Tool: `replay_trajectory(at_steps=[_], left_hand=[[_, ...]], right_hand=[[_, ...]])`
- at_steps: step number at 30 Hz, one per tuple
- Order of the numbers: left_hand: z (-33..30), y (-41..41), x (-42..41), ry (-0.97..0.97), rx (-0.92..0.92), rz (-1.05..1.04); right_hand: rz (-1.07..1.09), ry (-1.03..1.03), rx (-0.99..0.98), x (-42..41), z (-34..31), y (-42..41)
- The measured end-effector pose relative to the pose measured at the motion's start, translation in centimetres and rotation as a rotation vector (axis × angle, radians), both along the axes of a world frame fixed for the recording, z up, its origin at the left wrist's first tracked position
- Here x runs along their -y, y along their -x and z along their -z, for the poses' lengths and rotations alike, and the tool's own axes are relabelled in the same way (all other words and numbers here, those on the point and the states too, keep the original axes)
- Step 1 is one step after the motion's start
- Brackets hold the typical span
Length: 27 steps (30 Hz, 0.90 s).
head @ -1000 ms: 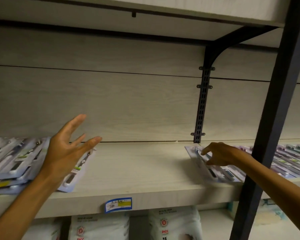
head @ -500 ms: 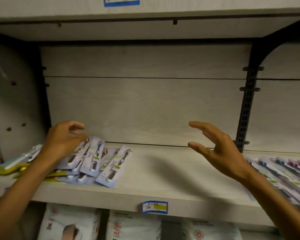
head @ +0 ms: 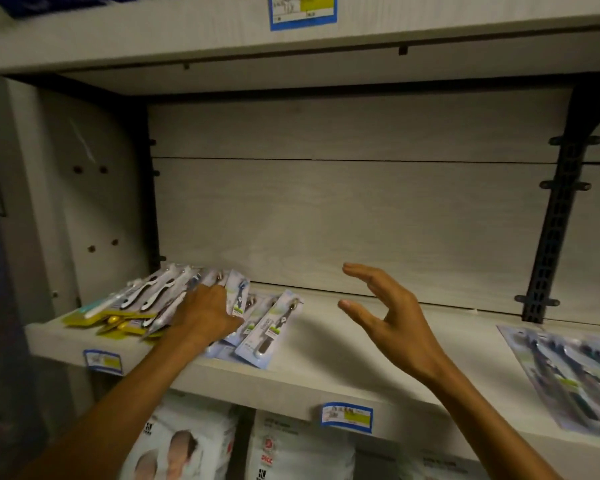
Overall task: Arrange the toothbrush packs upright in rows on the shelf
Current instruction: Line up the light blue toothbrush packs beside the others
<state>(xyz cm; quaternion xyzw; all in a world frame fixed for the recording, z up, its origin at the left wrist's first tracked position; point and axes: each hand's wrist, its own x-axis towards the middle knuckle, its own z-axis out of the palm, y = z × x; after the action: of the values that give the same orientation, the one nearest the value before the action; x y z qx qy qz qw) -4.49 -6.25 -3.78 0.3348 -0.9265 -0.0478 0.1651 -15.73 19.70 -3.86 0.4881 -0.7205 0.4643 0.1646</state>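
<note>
Two hands over one shelf [head: 326,344]. Left hand [head: 205,315] at 9 o'clock, palm down on a fanned heap of packs [head: 174,292], fingers curled round the upper edge of one blue-white pack [head: 239,295] that tilts up off the heap; grip on it likely, though fingertips hidden behind the card. More blue packs [head: 274,327] flat just right of that hand, slanting toward the front edge. Yellow-backed packs [head: 118,318] lying flat at the far left of the heap, a white-handled one on top. Right hand [head: 388,317] at centre, in the air above bare shelf board, fingers spread and slightly curved, thumb apart, nothing in it, well apart from both heaps. At 4 o'clock, a second batch of packs [head: 568,368] lying flat, overlapping, reaching the front edge; blurred, details unclear. None of the packs fully upright. Blue-and-yellow price tags [head: 347,416] on the shelf's front lip, one under each heap side, and another on the board above at 12 o'clock. White bags [head: 302,445] on the level below, at 6 o'clock. Dark bracket [head: 555,237] at 3 o'clock against the back panel.
</note>
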Motion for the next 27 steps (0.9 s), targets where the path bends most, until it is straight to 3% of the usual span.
replay_trajectory(at_steps=[9, 13, 16, 18, 20, 27], left_hand=[[-1.6, -0.5, 0.2, -0.017, -0.158, -0.047], [-1.8, -1.7, 0.0, -0.019, -0.505, -0.01], [-1.5, -2.1, -4.6, -0.32, -0.875, 0.097], [-0.7, -2.0, -8.0, -0.552, -1.0, 0.217], [0.4, -1.7, -10.4, -0.697, -1.028, 0.284], [0.2, -3.6, -9.3, -0.659, -0.866, 0.344]], right_hand=[[-0.037, -0.039, 0.032, 0.5, 0.4, 0.0], [-0.081, -0.028, 0.141, 0.9, 0.2, 0.2], [-0.154, 0.031, 0.295, 2.0, -0.5, -0.2], [-0.219, 0.083, 0.432, 3.0, -1.0, -0.9], [-0.286, 0.134, 0.539, 3.9, -1.4, -1.7], [-0.332, 0.201, 0.616, 5.0, -1.6, -2.7]])
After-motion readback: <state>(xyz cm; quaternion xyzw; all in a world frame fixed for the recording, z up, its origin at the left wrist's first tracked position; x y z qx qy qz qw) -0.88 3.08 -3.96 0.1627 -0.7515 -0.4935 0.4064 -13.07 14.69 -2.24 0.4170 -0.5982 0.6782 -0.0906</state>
